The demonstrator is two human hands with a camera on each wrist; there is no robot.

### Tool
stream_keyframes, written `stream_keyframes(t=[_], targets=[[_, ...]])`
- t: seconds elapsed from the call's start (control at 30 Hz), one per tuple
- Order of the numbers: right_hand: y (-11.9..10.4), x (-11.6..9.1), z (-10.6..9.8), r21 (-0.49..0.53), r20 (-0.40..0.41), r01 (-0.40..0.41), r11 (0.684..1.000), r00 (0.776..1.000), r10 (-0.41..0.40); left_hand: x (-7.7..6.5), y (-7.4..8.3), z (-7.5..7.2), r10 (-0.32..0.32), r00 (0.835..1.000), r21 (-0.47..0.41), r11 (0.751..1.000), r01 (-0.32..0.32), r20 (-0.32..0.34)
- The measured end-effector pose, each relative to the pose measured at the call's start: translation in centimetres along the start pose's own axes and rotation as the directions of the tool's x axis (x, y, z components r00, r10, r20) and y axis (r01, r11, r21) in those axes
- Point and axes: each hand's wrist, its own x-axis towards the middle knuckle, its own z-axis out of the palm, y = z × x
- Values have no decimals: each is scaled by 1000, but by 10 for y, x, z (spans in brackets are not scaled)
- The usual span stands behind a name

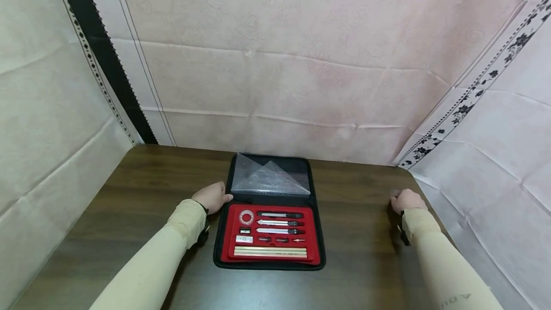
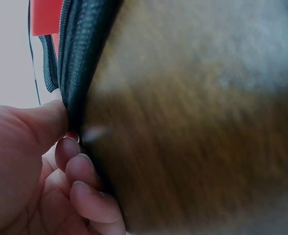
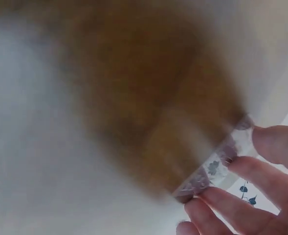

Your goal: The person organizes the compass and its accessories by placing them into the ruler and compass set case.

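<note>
A black zippered geometry set case [image 1: 318, 233] lies open on the table. My left hand [image 1: 212, 197] pinches its left edge near the fold; in the left wrist view the thumb and fingers meet on the zippered rim [image 2: 82, 63]. Clear set squares [image 1: 275, 178] sit in the lid. The red tray [image 1: 313, 240] bears compasses [image 1: 275, 223], pencils [image 1: 270, 252], a white eraser [image 1: 244, 239], a round white ring [image 1: 241, 217] and small parts. Far to the right, my right hand [image 1: 408, 201] holds a clear plastic piece with a straight edge [image 3: 202, 178] between thumb and fingers.
The brown wooden table [image 1: 353, 243] has rounded far corners. A pale patterned cloth [image 1: 301, 85] hangs behind it, with more white cloth [image 1: 495, 195] along the right side and at the left.
</note>
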Motion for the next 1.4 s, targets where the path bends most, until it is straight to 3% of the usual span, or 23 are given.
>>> stream_keyframes(t=[0.13,0.23,0.43,0.67,1.07,1.23,1.4], targets=[[6,5,2,13,-35,18,1000,999,-17,2,-2,2,-4,1000,5,1000,4,-1],[3,-2,-1,44,-43,-50,998,998,52,0,0,2,-5,1000,4,1000,5,0],[-6,-27,-17,152,20,-173,973,985,172,-2,4,1,0,1000,-2,1000,0,-3],[-4,-40,-23,254,115,-178,951,981,153,0,4,1,4,1000,8,1000,-4,-6],[-5,-41,-25,263,123,-183,947,980,156,6,-5,6,-28,1000,-9,1000,28,0],[-4,-38,-23,219,121,-174,960,981,150,3,-3,3,-14,1000,-8,1000,14,-11],[0,-28,-14,223,133,-203,954,975,176,0,0,2,-1,1000,-2,1000,1,-16]])
